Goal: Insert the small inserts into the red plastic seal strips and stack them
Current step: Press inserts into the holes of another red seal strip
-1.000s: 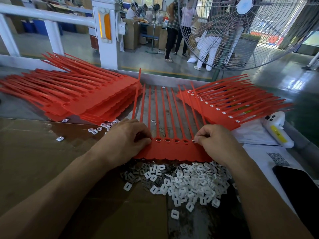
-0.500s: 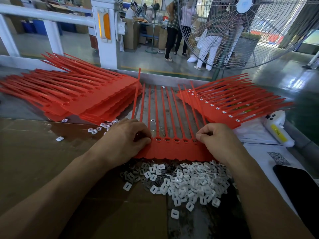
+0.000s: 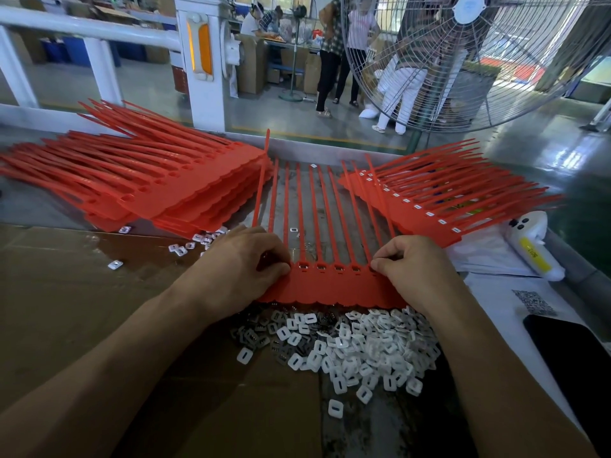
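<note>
Left to right. At the left edge of the bench, a stack of empty strips, their sockets bare. At centre, the working strip lies flat with its tails pointing to the far edge; four sockets between the hands show inserts seated. The left hand, fingers curled, pinches the strip's left end at the socket row. The right hand, likewise curled, presses thumb and fingertip on the rightmost socket; whether an insert sits beneath cannot be told. Compared with a second ago, the right hand has crept slightly farther right along the row, while the left has stayed put: filling appears near its last socket. Near the front edge, the heap of white inserts lies just beside the strip. Toward the right edge, the stack of filled strips, white inserts showing, awaits this one.
</note>
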Tool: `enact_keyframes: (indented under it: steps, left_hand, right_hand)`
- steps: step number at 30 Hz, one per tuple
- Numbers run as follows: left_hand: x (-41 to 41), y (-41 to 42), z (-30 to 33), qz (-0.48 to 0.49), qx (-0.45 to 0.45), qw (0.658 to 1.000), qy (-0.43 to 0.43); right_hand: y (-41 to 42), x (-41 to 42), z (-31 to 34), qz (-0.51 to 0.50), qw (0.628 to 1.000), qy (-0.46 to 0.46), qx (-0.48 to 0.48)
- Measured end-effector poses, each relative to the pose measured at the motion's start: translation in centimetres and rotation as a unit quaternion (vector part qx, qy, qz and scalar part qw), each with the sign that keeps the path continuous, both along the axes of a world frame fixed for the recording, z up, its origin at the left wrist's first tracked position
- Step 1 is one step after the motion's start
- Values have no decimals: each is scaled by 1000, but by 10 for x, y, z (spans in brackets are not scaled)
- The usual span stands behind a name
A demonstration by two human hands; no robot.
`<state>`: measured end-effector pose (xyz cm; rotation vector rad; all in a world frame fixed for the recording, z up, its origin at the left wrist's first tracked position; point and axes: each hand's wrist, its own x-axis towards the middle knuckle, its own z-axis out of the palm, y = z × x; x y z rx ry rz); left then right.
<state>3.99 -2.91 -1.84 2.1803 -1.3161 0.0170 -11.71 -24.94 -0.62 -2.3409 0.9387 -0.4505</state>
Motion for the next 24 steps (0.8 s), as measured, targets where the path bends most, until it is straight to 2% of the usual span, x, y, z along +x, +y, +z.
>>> enact_keyframes:
  steps: [7, 10, 13, 16, 24]
  left_hand:
    - [-1, 0, 1, -3, 3, 1000, 3]
    - [-1, 0, 1, -1, 1, 1000, 3]
    - [-2, 0, 1, -2, 1, 1000, 1]
    - [-1, 0, 1, -6, 1, 1000, -3]
    - [-1, 0, -1, 3, -7, 1000, -1]
  right_hand:
    - [8, -1, 2, 11, 998, -47, -32]
    - [24, -1, 9, 104, 991, -77, -20]
    - [46, 3, 11, 248, 967, -53, -12]
    - [66, 7, 8, 348, 937, -25, -14]
    - [81, 14, 2, 398, 912, 19, -99]
